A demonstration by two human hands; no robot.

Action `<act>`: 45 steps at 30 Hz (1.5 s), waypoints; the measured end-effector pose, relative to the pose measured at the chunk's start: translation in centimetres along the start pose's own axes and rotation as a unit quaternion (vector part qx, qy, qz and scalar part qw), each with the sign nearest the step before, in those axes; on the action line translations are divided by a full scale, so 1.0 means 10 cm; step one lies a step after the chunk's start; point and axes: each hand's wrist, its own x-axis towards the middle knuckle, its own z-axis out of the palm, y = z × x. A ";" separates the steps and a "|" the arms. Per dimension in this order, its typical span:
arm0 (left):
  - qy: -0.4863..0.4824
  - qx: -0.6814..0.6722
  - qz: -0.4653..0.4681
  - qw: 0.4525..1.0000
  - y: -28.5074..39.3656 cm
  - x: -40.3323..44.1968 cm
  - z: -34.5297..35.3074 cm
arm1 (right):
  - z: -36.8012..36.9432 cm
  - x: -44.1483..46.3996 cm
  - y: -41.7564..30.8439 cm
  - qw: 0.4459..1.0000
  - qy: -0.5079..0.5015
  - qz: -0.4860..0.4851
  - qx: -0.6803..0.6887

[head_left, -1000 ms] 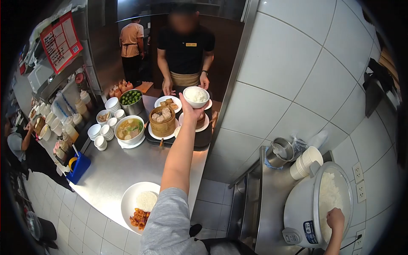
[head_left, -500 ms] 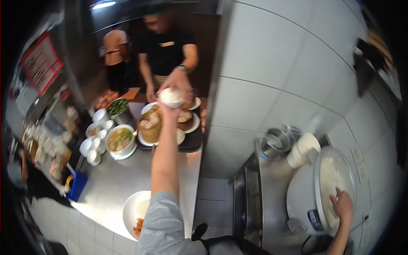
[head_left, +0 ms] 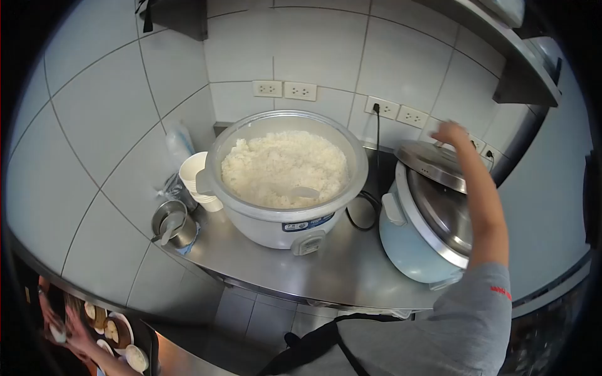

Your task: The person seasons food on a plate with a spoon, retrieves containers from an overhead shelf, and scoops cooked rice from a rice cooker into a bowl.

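My right hand (head_left: 450, 133) is closed at the top of a metal rice cooker lid (head_left: 429, 161). That lid leans on another shiny lid (head_left: 442, 210), which covers a pale blue rice cooker (head_left: 411, 244). At the lower left my left hand (head_left: 78, 338) has its fingers stretched out beside a small white bowl (head_left: 58, 333). A co-worker's hand (head_left: 47, 311) is at the bowl's other side. Between my arms, an uncovered rice cooker (head_left: 257, 229) holds white rice (head_left: 282, 163), with a pale paddle (head_left: 304, 192) lying in it.
A metal pot (head_left: 179, 235) with a utensil inside and stacked paper cups (head_left: 194, 172) stand left of the uncovered cooker. A black cord (head_left: 378, 150) runs from a wall outlet. Food dishes (head_left: 122, 332) sit on a dark tray at lower left. A shelf (head_left: 489, 31) overhangs the right.
My view has swung right, from the food counter to the rice cookers. My right hand has left the rice for the lid. My left hand has let go of the bowl beside the co-worker's hand.
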 end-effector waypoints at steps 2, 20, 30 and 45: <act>-0.053 0.027 -0.028 0.998 -0.52 -0.55 0.54 | 0.45 0.33 0.67 0.997 -0.011 0.034 -0.075; -0.736 0.377 -0.040 0.561 -4.17 -3.47 2.51 | 0.60 0.27 0.97 0.952 0.074 -0.127 0.269; -0.288 0.372 0.180 0.864 -3.30 -1.92 1.36 | -0.50 -0.33 -0.99 0.826 0.221 -0.396 0.334; -0.409 0.777 0.065 0.473 -3.95 -1.25 -0.06 | 0.05 -0.22 -3.38 0.777 0.300 -0.484 0.268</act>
